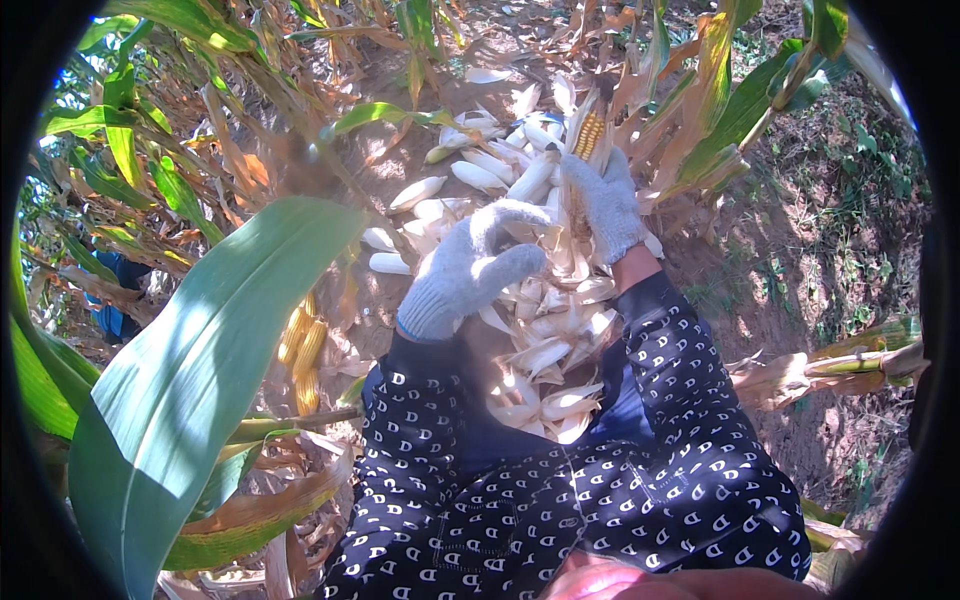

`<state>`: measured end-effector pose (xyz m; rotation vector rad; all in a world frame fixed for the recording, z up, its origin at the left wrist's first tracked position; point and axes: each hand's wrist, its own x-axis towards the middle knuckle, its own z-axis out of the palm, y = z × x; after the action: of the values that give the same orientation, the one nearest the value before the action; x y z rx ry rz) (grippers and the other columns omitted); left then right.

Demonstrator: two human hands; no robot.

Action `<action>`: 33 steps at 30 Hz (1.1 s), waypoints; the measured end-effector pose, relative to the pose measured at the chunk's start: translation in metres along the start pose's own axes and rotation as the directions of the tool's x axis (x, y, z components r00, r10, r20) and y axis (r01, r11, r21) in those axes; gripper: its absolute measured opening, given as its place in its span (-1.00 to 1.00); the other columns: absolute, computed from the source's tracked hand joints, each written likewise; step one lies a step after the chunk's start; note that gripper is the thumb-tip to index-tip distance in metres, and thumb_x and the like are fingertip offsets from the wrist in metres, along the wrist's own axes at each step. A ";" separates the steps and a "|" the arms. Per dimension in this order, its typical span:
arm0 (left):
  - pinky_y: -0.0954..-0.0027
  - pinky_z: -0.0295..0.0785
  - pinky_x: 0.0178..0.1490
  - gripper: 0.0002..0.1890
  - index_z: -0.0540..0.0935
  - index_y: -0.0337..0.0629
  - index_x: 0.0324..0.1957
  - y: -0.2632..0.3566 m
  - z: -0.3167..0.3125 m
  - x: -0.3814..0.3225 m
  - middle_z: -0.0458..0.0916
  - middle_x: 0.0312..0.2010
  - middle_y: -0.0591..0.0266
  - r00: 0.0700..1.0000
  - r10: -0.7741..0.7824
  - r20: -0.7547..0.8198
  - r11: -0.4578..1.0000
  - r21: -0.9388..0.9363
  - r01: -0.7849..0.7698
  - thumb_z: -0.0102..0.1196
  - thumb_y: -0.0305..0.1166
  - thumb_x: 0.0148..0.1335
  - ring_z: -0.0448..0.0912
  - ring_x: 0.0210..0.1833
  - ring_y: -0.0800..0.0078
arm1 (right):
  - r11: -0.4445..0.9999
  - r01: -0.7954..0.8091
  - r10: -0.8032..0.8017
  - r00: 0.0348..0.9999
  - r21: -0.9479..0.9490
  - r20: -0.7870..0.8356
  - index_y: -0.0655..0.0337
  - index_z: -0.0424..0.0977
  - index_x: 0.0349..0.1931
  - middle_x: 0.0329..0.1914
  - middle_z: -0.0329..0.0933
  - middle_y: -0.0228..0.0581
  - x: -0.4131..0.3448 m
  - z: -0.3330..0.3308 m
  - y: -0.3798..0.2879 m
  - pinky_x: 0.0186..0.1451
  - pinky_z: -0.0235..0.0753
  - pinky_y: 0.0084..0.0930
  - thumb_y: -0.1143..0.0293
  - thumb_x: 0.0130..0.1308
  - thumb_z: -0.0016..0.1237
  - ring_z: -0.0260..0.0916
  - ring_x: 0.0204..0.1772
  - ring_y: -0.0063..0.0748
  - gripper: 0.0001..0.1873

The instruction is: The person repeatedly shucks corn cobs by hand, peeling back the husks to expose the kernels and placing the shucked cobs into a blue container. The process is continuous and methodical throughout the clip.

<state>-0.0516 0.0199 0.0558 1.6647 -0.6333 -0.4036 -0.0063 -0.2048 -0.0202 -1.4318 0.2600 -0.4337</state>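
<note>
My right hand (pixel 602 201), in a light grey knit glove, grips a partly husked ear of corn (pixel 590 136). Yellow kernels show near its dark silk tip, with pale dry husk around them. To the left my gloved left hand (pixel 480 262) has thumb and fingers spread apart, with nothing seen between them. Beyond both hands lies a heap of corn ears in pale husks (pixel 489 174). Loose stripped husks (pixel 544 352) are piled between my legs, below the hands.
Several bare yellow cobs (pixel 304 349) lie on the soil at left. A broad green corn leaf (pixel 202 360) hangs close on that side. Corn stalks (pixel 757 112) lean in at upper right, and a fallen stalk (pixel 840 371) lies at right. Something blue (pixel 112 300) shows through leaves, far left.
</note>
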 end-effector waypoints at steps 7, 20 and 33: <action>0.42 0.56 0.04 -0.59 0.59 -0.33 0.17 -0.030 -0.017 0.025 0.70 -0.09 0.22 0.771 0.206 -0.603 0.963 0.264 -0.052 0.32 -0.36 0.36 0.63 -0.05 0.51 | 0.797 0.405 -0.217 0.884 -0.448 0.414 0.22 0.41 0.29 0.19 0.55 0.02 -0.045 0.021 -0.011 0.30 0.48 -0.23 0.17 0.23 0.32 0.52 0.23 -0.08 -0.33; 0.50 0.45 -0.10 -0.72 0.69 -0.32 0.01 -0.047 0.000 0.038 0.64 -0.25 0.41 0.752 0.088 -0.653 0.930 -0.216 -0.296 0.10 -0.28 0.54 0.50 -0.21 0.66 | 0.767 0.444 -0.098 0.794 -0.463 0.600 0.07 0.36 0.43 0.29 0.52 -0.03 -0.056 0.021 -0.030 0.38 0.43 -0.21 0.16 0.22 0.28 0.45 0.35 0.01 -0.24; 0.49 0.53 -0.10 -0.73 0.65 -0.27 -0.02 -0.054 -0.009 0.038 0.70 -0.20 0.25 0.711 -0.096 -0.696 0.888 -0.383 -0.255 0.06 -0.24 0.57 0.63 -0.17 0.56 | 0.765 0.525 -0.172 0.725 -0.373 0.667 0.08 0.39 0.40 0.33 0.50 0.01 -0.046 0.012 -0.035 0.42 0.41 -0.19 0.19 0.16 0.36 0.42 0.39 0.03 -0.22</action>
<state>-0.0066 0.0096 0.0077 1.1841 -0.0139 0.1676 -0.0467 -0.1765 0.0125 -2.1256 -0.4839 -0.1964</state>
